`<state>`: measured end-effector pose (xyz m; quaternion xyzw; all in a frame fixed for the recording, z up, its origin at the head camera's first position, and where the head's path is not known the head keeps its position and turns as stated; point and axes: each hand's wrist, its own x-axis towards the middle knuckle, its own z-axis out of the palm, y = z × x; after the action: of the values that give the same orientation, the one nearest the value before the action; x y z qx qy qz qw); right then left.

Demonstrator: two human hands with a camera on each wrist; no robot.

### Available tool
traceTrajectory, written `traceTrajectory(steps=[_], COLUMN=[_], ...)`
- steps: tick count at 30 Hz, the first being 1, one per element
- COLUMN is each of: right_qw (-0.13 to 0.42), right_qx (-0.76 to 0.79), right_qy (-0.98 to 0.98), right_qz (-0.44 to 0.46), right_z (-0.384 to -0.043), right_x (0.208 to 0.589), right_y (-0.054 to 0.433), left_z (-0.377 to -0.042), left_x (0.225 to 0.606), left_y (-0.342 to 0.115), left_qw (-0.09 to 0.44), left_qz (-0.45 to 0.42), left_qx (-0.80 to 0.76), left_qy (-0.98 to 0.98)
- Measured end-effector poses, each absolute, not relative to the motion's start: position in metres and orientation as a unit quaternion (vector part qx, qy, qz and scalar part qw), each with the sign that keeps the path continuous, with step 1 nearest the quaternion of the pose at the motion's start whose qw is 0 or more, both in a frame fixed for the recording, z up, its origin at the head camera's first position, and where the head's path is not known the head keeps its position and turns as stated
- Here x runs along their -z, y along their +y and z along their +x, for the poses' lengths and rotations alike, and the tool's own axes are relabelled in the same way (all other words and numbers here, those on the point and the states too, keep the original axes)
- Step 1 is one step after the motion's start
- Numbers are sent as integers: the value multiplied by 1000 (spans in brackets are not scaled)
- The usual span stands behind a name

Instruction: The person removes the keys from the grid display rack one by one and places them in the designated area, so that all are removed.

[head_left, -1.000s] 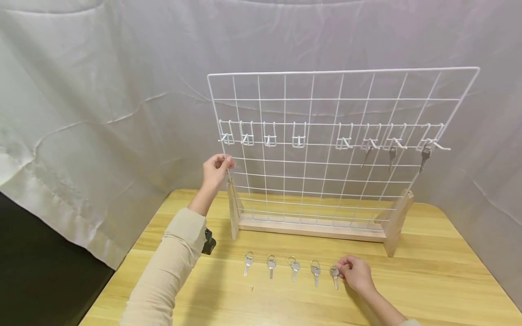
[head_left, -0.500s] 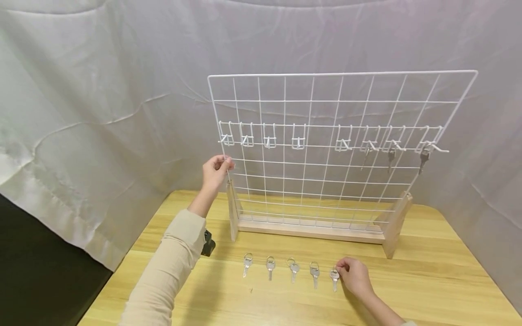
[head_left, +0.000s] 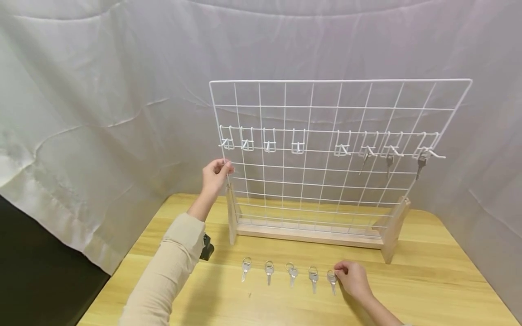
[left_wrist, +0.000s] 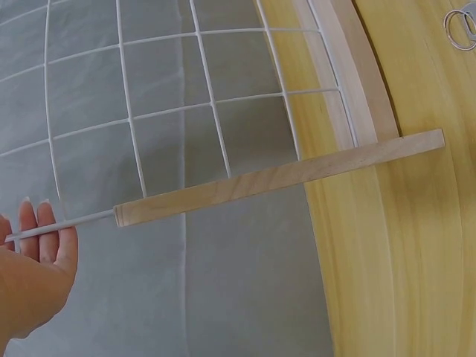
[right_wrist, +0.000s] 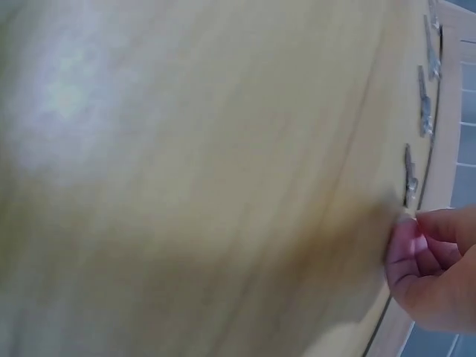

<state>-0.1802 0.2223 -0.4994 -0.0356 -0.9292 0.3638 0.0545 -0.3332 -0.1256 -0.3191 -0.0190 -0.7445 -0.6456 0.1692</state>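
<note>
My left hand (head_left: 215,175) grips the left edge wire of a white wire grid rack (head_left: 311,80), just above its wooden foot; the left wrist view shows its fingers (left_wrist: 48,234) round that wire. At the table's right, my right hand (head_left: 353,280) has thumb and forefinger together at the ring of the rightmost silver key (head_left: 332,277), which lies flat. In the right wrist view those fingertips pinch at the ring end of the key (right_wrist: 410,175). Several more keys (head_left: 269,268) with rings lie in a row to its left.
White hooks (head_left: 298,146) line the grid; the three on the right each carry a key (head_left: 422,163). A wooden base (head_left: 310,236) holds the grid up on the table (head_left: 440,267). A small black object (head_left: 207,248) sits beside the left sleeve. Grey cloth hangs behind.
The head view has tilted slightly, so the rack and table sit lower in it. The rightmost key has turned a little at my right fingertips. My left hand stays on the rack edge.
</note>
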Motion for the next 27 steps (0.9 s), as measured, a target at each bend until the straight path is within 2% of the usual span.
traceTrajectory(steps=[4, 7, 16, 27], right_qw=[44, 61, 148, 258], right_qx=[-398, -420, -426, -483], right_qy=[-915, -905, -892, -835], right_qz=[-48, -41, 24, 48], right_z=[-182, -187, -196, -205], right_x=[479, 455, 379, 309], right_y=[226, 232, 242, 247], left_z=[-333, -335, -337, -335], left_x=[320, 321, 318, 315], left_y=[-125, -126, -124, -127], left_qw=[167, 167, 162, 156], left_qz=[-19, -19, -18, -30], left_qx=[641, 640, 648, 640], left_qy=[-749, -750, -744, -752])
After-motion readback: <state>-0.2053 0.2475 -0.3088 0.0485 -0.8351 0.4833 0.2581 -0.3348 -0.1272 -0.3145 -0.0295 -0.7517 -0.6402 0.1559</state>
